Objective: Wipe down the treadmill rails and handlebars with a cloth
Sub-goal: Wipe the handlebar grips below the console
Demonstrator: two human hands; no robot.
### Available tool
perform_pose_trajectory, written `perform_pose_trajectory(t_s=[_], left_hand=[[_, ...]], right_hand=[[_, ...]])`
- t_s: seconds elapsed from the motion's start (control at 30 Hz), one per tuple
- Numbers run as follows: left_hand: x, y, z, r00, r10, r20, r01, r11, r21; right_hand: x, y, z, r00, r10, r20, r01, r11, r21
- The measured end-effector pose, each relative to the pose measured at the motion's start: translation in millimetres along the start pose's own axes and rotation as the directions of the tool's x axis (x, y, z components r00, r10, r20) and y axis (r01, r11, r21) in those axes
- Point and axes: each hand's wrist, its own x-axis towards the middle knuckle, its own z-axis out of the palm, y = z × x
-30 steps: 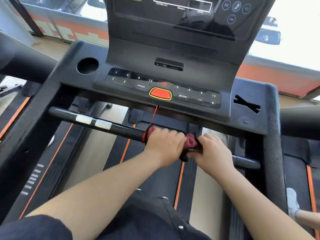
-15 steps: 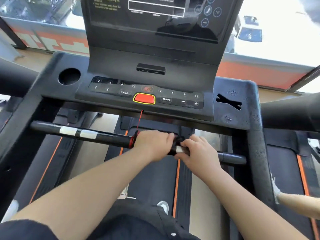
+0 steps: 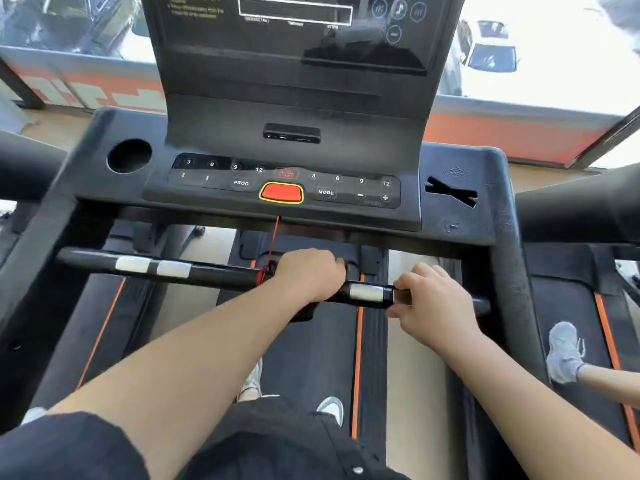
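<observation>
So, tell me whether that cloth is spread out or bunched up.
Bunched up: the left hand grips the cloth around the handlebar, with only a small red bit showing.

Left hand (image 3: 308, 273) hides most of the cloth (image 3: 264, 277); text on the screen (image 3: 294, 46) is blurred.

The handlebar (image 3: 214, 277) is a black round bar running across the treadmill just under the button panel, dipping slightly toward the right, with silver pads (image 3: 133, 264) on its left and right stretches. The cloth (image 3: 304, 312) is dark red and wrapped round the middle of the bar, almost all hidden under the left hand (image 3: 310, 273) gripping it, with a dark flap hanging below. The right hand (image 3: 433, 299) grips the bar just beside it.
</observation>
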Motion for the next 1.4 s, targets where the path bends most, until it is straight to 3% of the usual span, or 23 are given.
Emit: perform_pose_trajectory(t_s=[0.07,0.2,0.47,0.57,0.67,0.77,0.9,0.97,1.07,1.13,1.27,1.4], left_hand=[[2.0,3.7,-1.9,1.000,-0.004,0.007,0.004,1.000,-0.025],[-65.0,-5.4,40.5,0.912,0.187,-0.365,-0.197,0.980,0.010],[-14.2,3.8,5.9,0.954,0.272,-0.125,-0.246,0.950,0.190],[-40.9,11.6,22.2,0.944,0.199,-0.263,-0.179,0.979,0.098],[-70.2,-1.0,58.8,0.878,0.243,-0.412,-0.255,0.967,0.027],[-44.0,-5.3,33.2,0.924,0.298,-0.238,-0.283,0.954,0.099],[-3.2,26.6,4.4,0.986,0.164,0.043,-0.169,0.969,0.180],[-16.2,31.1,11.1,0.974,0.202,-0.105,-0.178,0.962,0.205],[-54.5,24.2,43.6,0.861,0.259,-0.438,-0.277,0.961,0.024],[-71.2,18.3,60.9,0.817,0.263,-0.514,-0.322,0.946,-0.028],[-57.4,15.7,24.9,0.816,0.356,-0.455,-0.343,0.932,0.115],[-20.4,16.3,-18.8,0.937,0.294,-0.186,-0.242,0.934,0.261]], right_hand=[[0.4,-1.3,-1.9,1.000,0.022,0.015,-0.022,1.000,-0.001],[1.4,-3.1,-1.9,0.999,0.040,0.022,-0.040,0.999,-0.011],[0.2,-2.7,-3.6,0.998,0.062,0.026,-0.062,0.998,0.014],[-0.2,-2.4,-3.3,0.998,0.060,0.023,-0.060,0.998,0.009],[1.6,-2.2,-1.1,0.998,0.066,0.017,-0.066,0.998,0.012],[1.0,-1.2,-4.1,0.998,0.055,0.005,-0.055,0.998,0.025],[-2.0,1.4,-0.8,0.999,0.045,0.011,-0.045,0.999,0.027],[-2.3,1.1,2.1,0.999,0.038,-0.004,-0.038,0.998,0.047],[-1.5,3.3,4.8,0.999,0.046,-0.023,-0.045,0.997,0.065],[-0.1,6.1,7.4,0.998,0.029,-0.048,-0.026,0.998,0.061],[1.8,8.8,13.3,0.995,0.005,-0.100,0.001,0.999,0.051],[2.6,12.1,16.8,0.991,-0.030,-0.129,0.032,0.999,0.020]])
